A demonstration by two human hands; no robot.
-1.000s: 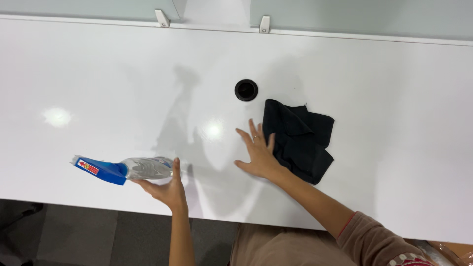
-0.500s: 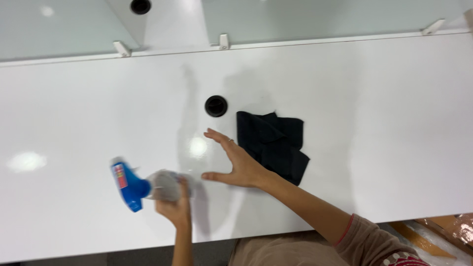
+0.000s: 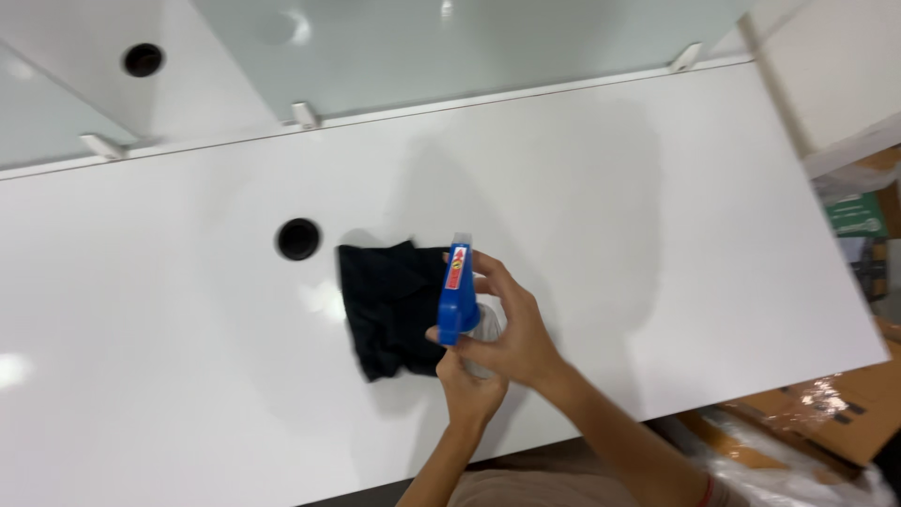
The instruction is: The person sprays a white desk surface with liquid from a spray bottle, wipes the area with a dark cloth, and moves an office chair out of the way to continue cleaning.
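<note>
now both hands have met on the spray bottle (image 3: 462, 300): the left hand (image 3: 469, 390) grips its clear body from below, the right hand (image 3: 511, 329) (off the desk (image 3: 657, 235) a second ago) wraps its blue head, seemingly turning it, above the black cloth (image 3: 389, 305).

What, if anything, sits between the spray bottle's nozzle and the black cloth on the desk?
Nothing visible does. Both hands, left hand below and right hand above, grip the spray bottle, held up over the white desk. Its blue head overlaps the right edge of the black cloth in the head view, with only open air between.
</note>
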